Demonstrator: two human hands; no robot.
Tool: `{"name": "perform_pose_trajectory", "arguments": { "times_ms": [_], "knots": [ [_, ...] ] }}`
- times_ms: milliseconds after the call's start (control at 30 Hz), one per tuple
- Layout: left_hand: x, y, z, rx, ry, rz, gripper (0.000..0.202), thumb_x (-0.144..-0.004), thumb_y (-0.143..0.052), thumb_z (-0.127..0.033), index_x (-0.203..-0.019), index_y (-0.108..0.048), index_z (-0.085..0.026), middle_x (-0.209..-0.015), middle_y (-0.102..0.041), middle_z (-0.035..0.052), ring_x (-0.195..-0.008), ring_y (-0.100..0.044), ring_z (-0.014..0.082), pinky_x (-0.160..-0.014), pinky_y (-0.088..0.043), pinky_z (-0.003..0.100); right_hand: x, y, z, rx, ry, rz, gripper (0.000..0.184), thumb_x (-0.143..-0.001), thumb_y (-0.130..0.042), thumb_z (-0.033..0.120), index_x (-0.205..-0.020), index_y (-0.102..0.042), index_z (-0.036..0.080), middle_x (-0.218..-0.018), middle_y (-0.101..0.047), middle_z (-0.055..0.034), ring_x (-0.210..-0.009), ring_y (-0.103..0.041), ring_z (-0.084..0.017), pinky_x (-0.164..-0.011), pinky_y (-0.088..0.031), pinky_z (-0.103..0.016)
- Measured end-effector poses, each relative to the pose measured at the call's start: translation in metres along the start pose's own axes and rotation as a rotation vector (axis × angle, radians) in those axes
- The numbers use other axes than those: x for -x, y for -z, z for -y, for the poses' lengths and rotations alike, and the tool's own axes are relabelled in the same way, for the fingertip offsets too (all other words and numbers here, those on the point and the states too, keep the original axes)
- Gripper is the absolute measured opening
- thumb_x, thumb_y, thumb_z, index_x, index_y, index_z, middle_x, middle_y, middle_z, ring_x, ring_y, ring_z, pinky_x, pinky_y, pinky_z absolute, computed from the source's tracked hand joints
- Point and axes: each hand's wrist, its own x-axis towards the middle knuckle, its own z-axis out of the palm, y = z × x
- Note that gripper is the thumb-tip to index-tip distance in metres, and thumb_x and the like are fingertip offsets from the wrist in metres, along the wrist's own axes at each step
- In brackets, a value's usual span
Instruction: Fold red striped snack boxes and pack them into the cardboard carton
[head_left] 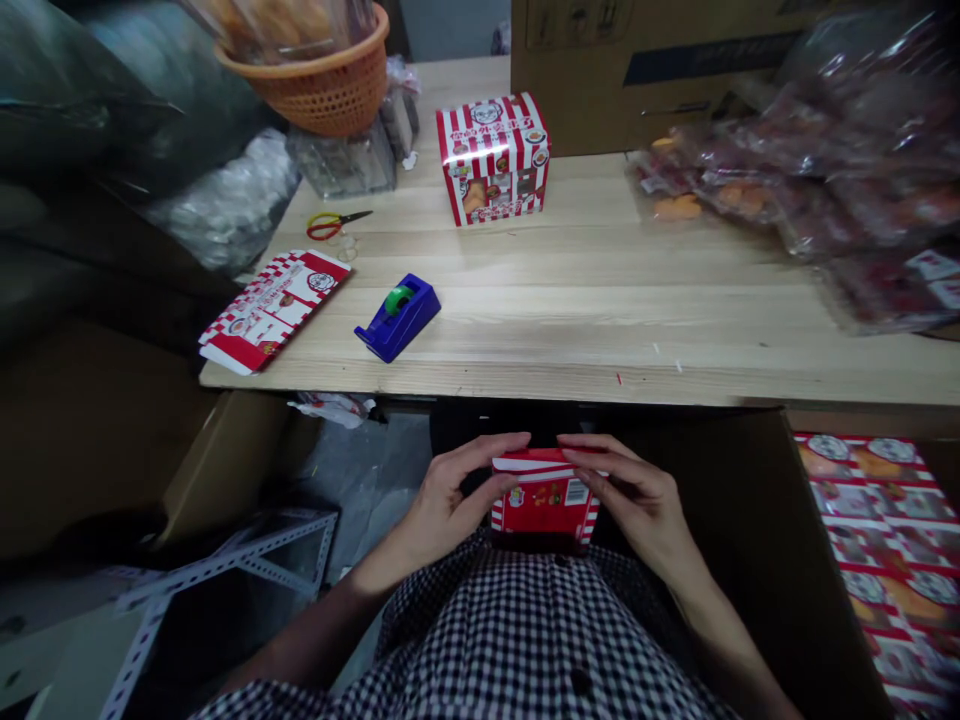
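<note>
Close to my lap, below the table's front edge, I hold a red-and-white printed carton (546, 505) between both hands. A white flap edge shows along its top, and a barcode is on the face toward me. My left hand (461, 490) grips the carton's left end, thumb on the near face and fingers along the top. At the right end, my right hand (634, 495) pinches it the same way, fingertips at the top flap. The carton's lower part is in shadow against the checked shirt.
On the table (525, 320) are a blue tape dispenser (401, 318), scissors (330, 225), a flattened carton (274, 310), a standing striped box (495, 160) and an orange basket (322, 85). Plastic-bagged pieces (810, 190) pile at right. A large box of packed cartons (885, 560) stands lower right.
</note>
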Motion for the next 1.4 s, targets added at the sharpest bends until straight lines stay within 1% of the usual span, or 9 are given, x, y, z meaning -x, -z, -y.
{"name": "perform_pose_trajectory", "arguments": {
  "times_ms": [200, 467, 667, 800, 1100, 1167, 1267, 1333, 1400],
  "knots": [
    [-0.013, 0.010, -0.012, -0.010, 0.182, -0.017, 0.028, -0.096, -0.058, -0.032, -0.117, -0.074, -0.023, -0.115, -0.076, 0.0056, -0.100, -0.074, 0.0206, -0.092, -0.060, 0.036, -0.003, 0.001, 0.002, 0.041, 0.005, 0.042, 0.028, -0.097, -0.060, 0.022, -0.117, -0.073, 0.036, -0.128, -0.067, -0.0032, -0.117, -0.064, -0.022, -0.100, -0.052, -0.039],
    [-0.005, 0.006, 0.001, -0.196, -0.165, 0.062, 0.042, -0.094, -0.061, -0.017, -0.136, -0.061, -0.024, -0.139, -0.063, 0.0064, -0.124, -0.063, 0.0191, -0.106, -0.053, 0.035, -0.003, -0.003, -0.009, 0.010, -0.002, -0.080, 0.020, -0.094, -0.066, 0.022, -0.107, -0.076, 0.033, -0.121, -0.071, -0.0035, -0.113, -0.065, -0.021, -0.097, -0.053, -0.037],
    [0.001, -0.002, 0.010, -0.124, -0.208, 0.005, 0.041, -0.095, -0.057, -0.013, -0.133, -0.064, -0.027, -0.137, -0.065, 0.0064, -0.121, -0.065, 0.0195, -0.104, -0.055, 0.038, -0.002, 0.005, -0.001, -0.077, -0.038, 0.028, 0.018, -0.095, -0.064, 0.026, -0.108, -0.076, 0.030, -0.128, -0.067, -0.0070, -0.119, -0.063, -0.025, -0.102, -0.051, -0.045],
    [-0.007, -0.004, 0.015, -0.055, -0.124, -0.046, 0.031, -0.096, -0.057, -0.018, -0.122, -0.071, -0.025, -0.128, -0.070, 0.0075, -0.116, -0.067, 0.0209, -0.103, -0.055, 0.040, -0.009, 0.006, -0.009, -0.073, -0.020, 0.095, 0.025, -0.096, -0.063, 0.027, -0.118, -0.073, 0.033, -0.139, -0.060, -0.0063, -0.128, -0.057, -0.025, -0.106, -0.048, -0.045],
    [-0.025, -0.015, 0.036, 0.071, 0.087, -0.104, 0.025, -0.097, -0.056, -0.027, -0.114, -0.073, -0.020, -0.123, -0.071, 0.0100, -0.116, -0.066, 0.0220, -0.101, -0.052, 0.039, -0.038, 0.010, -0.040, -0.021, 0.007, 0.069, 0.018, -0.092, -0.067, 0.033, -0.105, -0.079, 0.028, -0.113, -0.074, -0.0078, -0.110, -0.067, -0.024, -0.097, -0.053, -0.040],
    [-0.027, 0.001, 0.028, -0.081, 0.015, -0.174, 0.028, -0.095, -0.059, -0.028, -0.121, -0.069, -0.021, -0.128, -0.068, 0.0105, -0.119, -0.063, 0.0225, -0.105, -0.049, 0.040, -0.035, 0.014, -0.040, -0.007, -0.016, 0.041, 0.018, -0.091, -0.068, 0.035, -0.103, -0.079, 0.026, -0.113, -0.074, -0.0088, -0.110, -0.068, -0.025, -0.096, -0.054, -0.040],
    [-0.037, 0.054, 0.019, -0.342, -0.072, -0.519, 0.034, -0.093, -0.062, -0.029, -0.126, -0.062, -0.023, -0.137, -0.061, 0.0109, -0.130, -0.054, 0.0241, -0.112, -0.040, 0.043, -0.029, 0.026, -0.048, 0.022, -0.092, -0.029, 0.022, -0.087, -0.071, 0.040, -0.099, -0.081, 0.025, -0.115, -0.074, -0.0104, -0.110, -0.069, -0.028, -0.092, -0.058, -0.037],
    [-0.047, 0.102, 0.021, -0.432, -0.016, -0.778, 0.033, -0.092, -0.061, -0.033, -0.123, -0.061, -0.023, -0.141, -0.056, 0.0114, -0.134, -0.048, 0.0257, -0.111, -0.039, 0.044, -0.027, 0.034, -0.055, 0.019, -0.135, -0.093, 0.024, -0.081, -0.075, 0.043, -0.095, -0.081, 0.025, -0.113, -0.075, -0.0105, -0.107, -0.071, -0.030, -0.089, -0.060, -0.034],
    [-0.059, 0.147, 0.029, -0.440, 0.144, -0.829, 0.032, -0.087, -0.064, -0.037, -0.115, -0.063, -0.021, -0.137, -0.056, 0.0113, -0.134, -0.045, 0.0276, -0.109, -0.039, 0.042, -0.029, 0.037, -0.060, -0.020, -0.149, -0.115, 0.025, -0.077, -0.077, 0.045, -0.091, -0.082, 0.025, -0.110, -0.077, -0.0099, -0.102, -0.073, -0.030, -0.082, -0.062, -0.029]
  ]
}}
